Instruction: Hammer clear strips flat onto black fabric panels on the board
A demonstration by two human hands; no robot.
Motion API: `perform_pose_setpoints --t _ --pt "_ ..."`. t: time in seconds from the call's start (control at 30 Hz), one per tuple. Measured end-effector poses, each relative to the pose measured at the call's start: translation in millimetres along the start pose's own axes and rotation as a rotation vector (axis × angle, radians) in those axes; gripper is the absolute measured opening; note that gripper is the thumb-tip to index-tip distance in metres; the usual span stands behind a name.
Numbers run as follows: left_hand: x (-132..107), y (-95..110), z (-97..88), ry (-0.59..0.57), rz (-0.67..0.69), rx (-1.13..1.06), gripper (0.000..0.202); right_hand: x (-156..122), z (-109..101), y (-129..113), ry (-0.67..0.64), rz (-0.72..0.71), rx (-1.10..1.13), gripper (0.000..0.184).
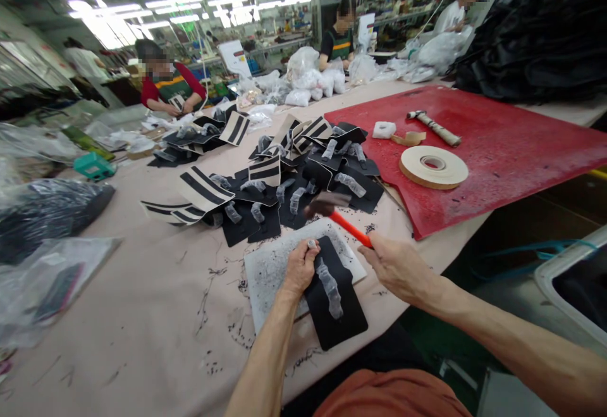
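My right hand point(391, 262) grips the orange handle of a hammer point(349, 228), whose blurred dark head hangs above the back edge of the white board. Under it, my left hand point(301, 266) is closed round a small metal punch point(312, 244), its round top showing above the fingers. The punch's lower end is hidden by the hand. A black panel point(348, 316) with a plastic-wrapped strip point(331, 290) along its middle lies partly on the speckled white board point(268, 265), beside and under my left hand. Its near end hangs past the board onto the table.
Behind the board lies a heap of black panels point(251, 214) with wrapped strips and striped pieces. On a red sheet point(512, 151) at right are a tape roll point(434, 167) and another hammer point(436, 129). Plastic bags point(52, 284) lie left. Several co-workers point(168, 85) sit or stand beyond.
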State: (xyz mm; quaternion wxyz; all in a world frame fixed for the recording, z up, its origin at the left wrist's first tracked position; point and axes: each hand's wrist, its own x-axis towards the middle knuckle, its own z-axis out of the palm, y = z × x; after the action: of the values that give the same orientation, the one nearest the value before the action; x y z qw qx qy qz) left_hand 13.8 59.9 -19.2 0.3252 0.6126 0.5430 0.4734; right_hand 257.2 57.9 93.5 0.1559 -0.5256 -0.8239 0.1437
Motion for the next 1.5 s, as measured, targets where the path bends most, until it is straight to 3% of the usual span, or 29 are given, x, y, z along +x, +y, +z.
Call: perform_pose_setpoints --t 0.07,0.13,0.27,0.3,0.47,0.53,0.63,0.7,0.83,1.0,1.17,1.23,1.33,1.43,1.5 --pt "0 -1 -0.1 0.000 0.008 0.000 0.019 1 -5 -2 -0.152 -0.062 -0.150 0.018" --pt "-1 -1 0.1 0.001 0.017 0.000 0.018 5 -12 -4 -0.187 -0.076 -0.188 0.016" --pt "0 -2 0.5 -0.002 0.016 -0.017 0.018 6 -19 -11 0.100 -0.026 -0.065 0.025" --pt "0 -3 0.5 -0.001 0.011 -0.018 0.018 5 -18 -12 0.120 -0.019 -0.050 0.026" --pt "0 -2 0.2 -0.024 0.016 0.021 0.020 2 -14 -8 -0.212 -0.084 -0.171 0.013" --pt "0 0 -0.3 -0.023 0.015 0.021 0.020 6 -21 -10 -0.138 -0.069 -0.144 0.016" --pt "0 3 -0.8 -0.016 0.012 -0.005 0.020 10 -28 -16 0.139 0.016 -0.041 0.024" --pt "0 4 -0.9 -0.015 0.013 -0.018 0.020 9 -24 -16 0.122 0.026 -0.048 0.023" --pt "0 2 -0.6 -0.016 -0.011 0.002 0.022 0 -11 -1 -0.238 -0.071 -0.185 0.012" --pt "-1 2 -0.4 -0.012 0.027 -0.001 0.021 -5 -3 33 -0.223 0.102 -0.125 0.018" --pt "-2 3 -0.4 0.006 0.018 0.004 0.018 -6 31 68 -0.261 0.332 -0.183 0.022" --pt "-2 3 -0.5 0.022 0.008 0.014 0.017 -4 46 64 -0.144 0.277 -0.261 0.023" --pt "-3 2 -0.9 0.049 -0.006 0.025 0.017 1 65 33 0.016 0.006 -0.153 0.042" --pt "-4 0 -0.4 0.088 -0.019 0.042 0.019 8 90 -9 -0.064 -0.239 0.092 0.046" --pt "-6 -2 2.1 0.135 -0.028 0.059 0.020 11 108 -28 -0.127 -0.271 0.118 0.039"
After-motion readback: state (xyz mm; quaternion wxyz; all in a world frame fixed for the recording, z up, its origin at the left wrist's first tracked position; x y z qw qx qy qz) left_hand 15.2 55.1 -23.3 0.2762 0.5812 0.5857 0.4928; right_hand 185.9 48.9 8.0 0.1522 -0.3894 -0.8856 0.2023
